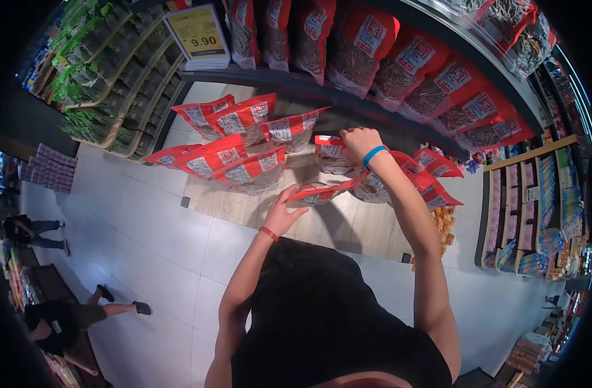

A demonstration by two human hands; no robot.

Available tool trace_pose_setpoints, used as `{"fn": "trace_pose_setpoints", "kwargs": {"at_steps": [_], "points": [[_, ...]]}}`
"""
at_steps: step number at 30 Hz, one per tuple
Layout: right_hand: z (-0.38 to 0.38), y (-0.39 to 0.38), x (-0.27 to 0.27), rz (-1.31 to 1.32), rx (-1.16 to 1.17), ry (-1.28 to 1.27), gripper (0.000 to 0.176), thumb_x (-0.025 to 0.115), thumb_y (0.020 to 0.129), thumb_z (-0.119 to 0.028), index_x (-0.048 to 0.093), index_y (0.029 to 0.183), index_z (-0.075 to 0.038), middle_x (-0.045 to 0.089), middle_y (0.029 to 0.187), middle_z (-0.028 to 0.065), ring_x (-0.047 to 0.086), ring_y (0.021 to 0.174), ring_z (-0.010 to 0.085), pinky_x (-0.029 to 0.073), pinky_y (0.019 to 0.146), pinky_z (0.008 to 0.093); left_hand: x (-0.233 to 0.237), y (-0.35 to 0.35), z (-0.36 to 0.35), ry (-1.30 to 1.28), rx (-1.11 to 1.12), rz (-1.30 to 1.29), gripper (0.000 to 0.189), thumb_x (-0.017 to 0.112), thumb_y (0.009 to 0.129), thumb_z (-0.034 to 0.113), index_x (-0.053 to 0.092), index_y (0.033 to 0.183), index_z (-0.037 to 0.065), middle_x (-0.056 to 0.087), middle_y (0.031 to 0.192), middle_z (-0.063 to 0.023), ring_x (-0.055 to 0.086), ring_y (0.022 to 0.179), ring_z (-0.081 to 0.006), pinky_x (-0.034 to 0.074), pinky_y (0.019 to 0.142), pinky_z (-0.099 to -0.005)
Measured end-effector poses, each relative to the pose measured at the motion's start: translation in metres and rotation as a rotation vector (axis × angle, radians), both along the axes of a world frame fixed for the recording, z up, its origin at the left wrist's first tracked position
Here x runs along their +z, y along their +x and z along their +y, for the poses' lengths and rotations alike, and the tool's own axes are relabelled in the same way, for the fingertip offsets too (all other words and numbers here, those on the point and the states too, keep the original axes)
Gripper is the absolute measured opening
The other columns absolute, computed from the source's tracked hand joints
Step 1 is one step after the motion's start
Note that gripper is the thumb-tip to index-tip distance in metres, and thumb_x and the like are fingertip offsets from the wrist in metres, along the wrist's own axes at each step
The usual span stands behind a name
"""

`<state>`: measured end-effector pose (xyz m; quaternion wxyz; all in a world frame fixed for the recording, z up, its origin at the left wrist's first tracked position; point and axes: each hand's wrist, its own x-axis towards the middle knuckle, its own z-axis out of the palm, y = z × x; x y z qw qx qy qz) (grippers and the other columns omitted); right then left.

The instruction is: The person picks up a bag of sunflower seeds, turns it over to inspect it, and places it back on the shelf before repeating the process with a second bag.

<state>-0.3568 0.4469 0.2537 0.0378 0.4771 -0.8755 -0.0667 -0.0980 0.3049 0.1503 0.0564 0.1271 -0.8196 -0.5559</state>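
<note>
Red-and-clear bags of thin, dark dried food stand in rows on a wood-look surface (202, 205) in front of me. My right hand (362, 143), with a blue wristband, is closed at the top right corner of one upright bag (335, 160); its fingertips are partly hidden. My left hand (284, 215), with a red wristband, has its thumb spread from its fingers. Those fingers touch the left end of a nearer bag (322, 193). Several similar bags (234, 163) stand to the left, and more red bags (435, 165) are partly behind my right forearm.
Above the surface, a dark shelf (322, 90) holds a row of the same bags and a 9.90 price sign (197, 37). Green-topped packs (89, 84) fill shelves at left. Two people (56, 326) (34, 229) are in the aisle at left. Stocked racks (529, 200) stand at right.
</note>
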Motion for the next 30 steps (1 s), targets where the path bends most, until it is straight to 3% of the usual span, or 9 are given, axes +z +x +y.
{"fn": "trace_pose_setpoints", "kwargs": {"at_steps": [3, 4, 11, 24, 30], "points": [[-0.01, -0.001, 0.021, 0.005, 0.022, 0.188, 0.017, 0.059, 0.082, -0.017, 0.072, 0.092, -0.012, 0.071, 0.093, 0.011, 0.069, 0.089, 0.0279, 0.054, 0.07, 0.0404, -0.022, 0.013, 0.007, 0.021, 0.144, -0.005, 0.066, 0.077, 0.079, 0.025, 0.047, 0.134, 0.005, 0.055, 0.131, -0.0155, 0.053, 0.121, -0.031, 0.042, 0.101, -0.0386], [-0.01, -0.005, 0.018, 0.012, 0.02, 0.129, 0.014, 0.06, 0.081, -0.017, 0.073, 0.082, -0.013, 0.072, 0.089, 0.0106, 0.07, 0.086, 0.0278, 0.054, 0.069, 0.0393, -0.026, 0.02, 0.009, 0.009, 0.148, -0.053, 0.065, 0.077, 0.079, 0.025, 0.048, 0.133, 0.004, 0.055, 0.131, -0.0159, 0.054, 0.12, -0.0308, 0.043, 0.099, -0.0388], [-0.008, -0.017, 0.017, -0.005, 0.102, 0.069, 0.012, 0.062, 0.081, -0.017, 0.074, 0.082, -0.015, 0.072, 0.086, 0.0102, 0.07, 0.084, 0.0289, 0.054, 0.068, 0.0402, -0.04, 0.048, 0.039, 0.123, 0.275, -0.128, 0.061, 0.075, 0.083, 0.023, 0.046, 0.133, 0.005, 0.057, 0.128, -0.0148, 0.057, 0.117, -0.0272, 0.048, 0.092, -0.0395], [-0.022, -0.014, 0.012, -0.002, 0.189, 0.049, 0.012, 0.062, 0.081, -0.017, 0.073, 0.083, -0.015, 0.072, 0.088, 0.01, 0.07, 0.084, 0.0289, 0.053, 0.068, 0.0406, -0.051, 0.044, 0.047, 0.137, 0.354, -0.097, 0.061, 0.075, 0.083, 0.022, 0.045, 0.133, 0.006, 0.061, 0.121, -0.0122, 0.059, 0.11, -0.0231, 0.049, 0.089, -0.0363], [-0.019, -0.014, 0.008, -0.055, 0.174, 0.023, 0.016, 0.063, 0.08, -0.018, 0.073, 0.094, -0.018, 0.071, 0.088, 0.0103, 0.069, 0.086, 0.0294, 0.054, 0.07, 0.041, -0.047, 0.036, 0.044, 0.125, 0.375, -0.104, 0.062, 0.076, 0.082, 0.022, 0.046, 0.133, 0.006, 0.06, 0.123, -0.0126, 0.058, 0.112, -0.0241, 0.048, 0.089, -0.038]]}}
